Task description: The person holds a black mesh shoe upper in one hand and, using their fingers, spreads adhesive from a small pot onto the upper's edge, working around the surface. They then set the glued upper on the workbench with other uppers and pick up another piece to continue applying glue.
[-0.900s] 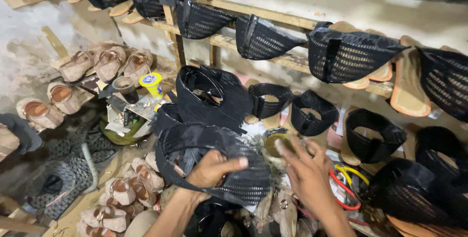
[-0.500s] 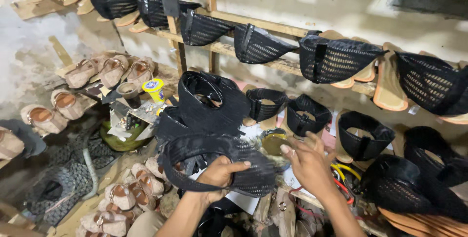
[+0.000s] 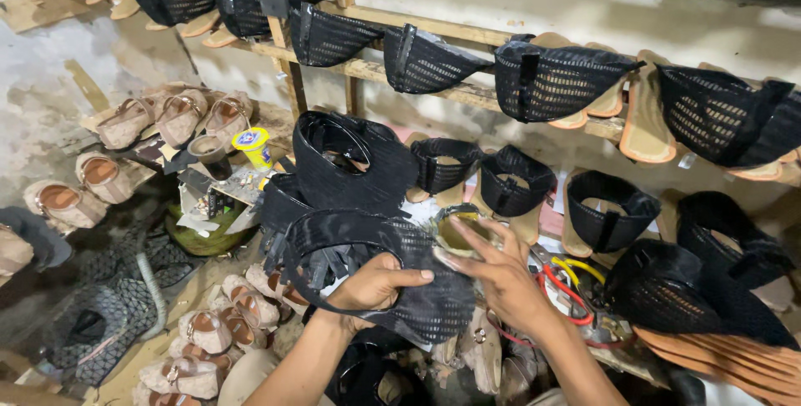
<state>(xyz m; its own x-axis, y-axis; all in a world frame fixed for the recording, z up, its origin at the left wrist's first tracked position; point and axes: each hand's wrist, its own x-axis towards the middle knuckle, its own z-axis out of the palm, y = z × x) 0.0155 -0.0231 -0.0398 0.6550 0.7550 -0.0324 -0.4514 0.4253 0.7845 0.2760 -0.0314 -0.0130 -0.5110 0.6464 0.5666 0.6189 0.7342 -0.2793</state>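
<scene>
Left hand [image 3: 371, 285], fingers clamped on black mesh shoe upper [image 3: 367, 264], steadying it; right hand [image 3: 501, 277], fingers spread apart, presses its edge beside red-handled pliers [image 3: 563, 289].

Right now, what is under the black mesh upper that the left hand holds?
Below the mesh upper gripped by the left hand, pale sandal parts and another dark upper show. What lies directly beneath is covered by the upper and the forearms.
</scene>
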